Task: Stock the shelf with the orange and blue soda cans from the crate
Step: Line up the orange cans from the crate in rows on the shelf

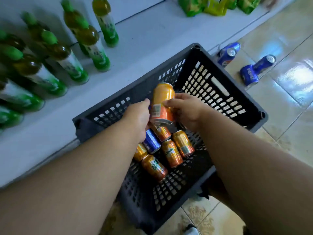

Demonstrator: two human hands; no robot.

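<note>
A dark grey crate (pixel 220 92) stands on the floor against a low white shelf (pixel 138 48). My right hand (pixel 184 111) grips an orange soda can (pixel 162 102) upright above the crate. My left hand (pixel 137 117) is just left of that can. Its fingers curl down round a blue soda can (pixel 152 141), whose lower end shows below the hand. Several more orange cans (pixel 171 153) lie on their sides on the crate's bottom.
Several green-capped tea bottles (pixel 91 46) stand on the shelf's left part. Green snack bags (pixel 215 5) sit at its far end. Three blue cans (pixel 249 75) are on the tiled floor right of the crate, near the shelf's edge.
</note>
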